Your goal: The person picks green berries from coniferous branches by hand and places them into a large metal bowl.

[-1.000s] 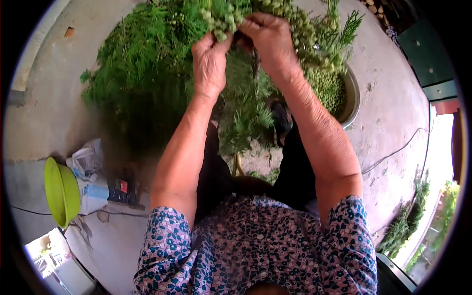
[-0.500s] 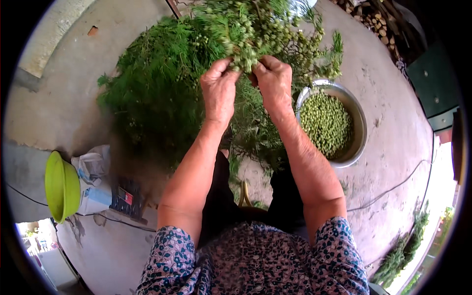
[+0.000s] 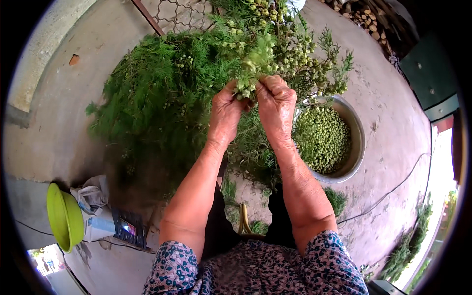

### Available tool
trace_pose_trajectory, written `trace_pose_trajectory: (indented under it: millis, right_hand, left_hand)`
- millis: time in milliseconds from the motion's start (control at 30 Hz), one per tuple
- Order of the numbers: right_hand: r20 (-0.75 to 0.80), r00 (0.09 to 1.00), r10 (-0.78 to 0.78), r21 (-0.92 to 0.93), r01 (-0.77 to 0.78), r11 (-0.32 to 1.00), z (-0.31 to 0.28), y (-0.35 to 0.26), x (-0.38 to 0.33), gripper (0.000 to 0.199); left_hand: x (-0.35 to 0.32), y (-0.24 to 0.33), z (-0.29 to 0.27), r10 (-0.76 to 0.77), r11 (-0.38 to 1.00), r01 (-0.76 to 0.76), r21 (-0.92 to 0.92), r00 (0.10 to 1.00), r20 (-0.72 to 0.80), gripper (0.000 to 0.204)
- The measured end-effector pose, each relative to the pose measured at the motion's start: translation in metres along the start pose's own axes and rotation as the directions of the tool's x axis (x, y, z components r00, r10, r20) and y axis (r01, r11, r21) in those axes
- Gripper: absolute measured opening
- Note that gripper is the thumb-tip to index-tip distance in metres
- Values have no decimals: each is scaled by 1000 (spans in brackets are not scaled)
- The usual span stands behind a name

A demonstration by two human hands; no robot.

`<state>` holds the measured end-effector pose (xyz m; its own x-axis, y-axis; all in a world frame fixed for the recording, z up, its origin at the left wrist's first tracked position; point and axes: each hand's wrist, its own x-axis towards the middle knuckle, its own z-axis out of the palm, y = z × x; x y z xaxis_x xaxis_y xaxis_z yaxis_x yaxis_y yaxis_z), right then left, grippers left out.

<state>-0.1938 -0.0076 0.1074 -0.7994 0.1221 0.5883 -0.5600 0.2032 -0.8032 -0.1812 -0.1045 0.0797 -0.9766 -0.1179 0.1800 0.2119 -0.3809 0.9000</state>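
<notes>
My left hand (image 3: 225,114) is closed, its thumb and fingers pinching a leafy evergreen branch (image 3: 260,55) studded with pale green seed cones. Right beside it my right hand (image 3: 276,109) grips the same cluster, fingers curled; whether a loose cone is inside is hidden. Both hands are raised over a big heap of cut green branches (image 3: 162,93). To the right of my right forearm stands a round metal basin (image 3: 358,142), holding many small green seed cones (image 3: 327,137).
A lime-green plastic basin (image 3: 66,216) leans at the lower left beside white bags (image 3: 93,196). Stacked firewood (image 3: 366,22) lies at the upper right. A thin cable (image 3: 388,196) crosses the concrete floor on the right. Wire mesh (image 3: 182,14) shows beyond the heap.
Both hands have come a little lower in the view, still together on the branch. The view has shifted, so more wire mesh shows at the top.
</notes>
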Motion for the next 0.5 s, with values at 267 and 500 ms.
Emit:
trace_pose_trajectory:
  millis: [267, 500]
  right_hand:
    - [17, 999, 40, -16, -40, 999, 1, 0, -1, 8]
    - [178, 962, 209, -39, -205, 978, 3, 9, -9, 10]
  left_hand:
    - [-4, 0, -13, -2, 998, 3, 65, 1000, -26, 22]
    - [-13, 18, -11, 52, 977, -47, 209, 998, -22, 18]
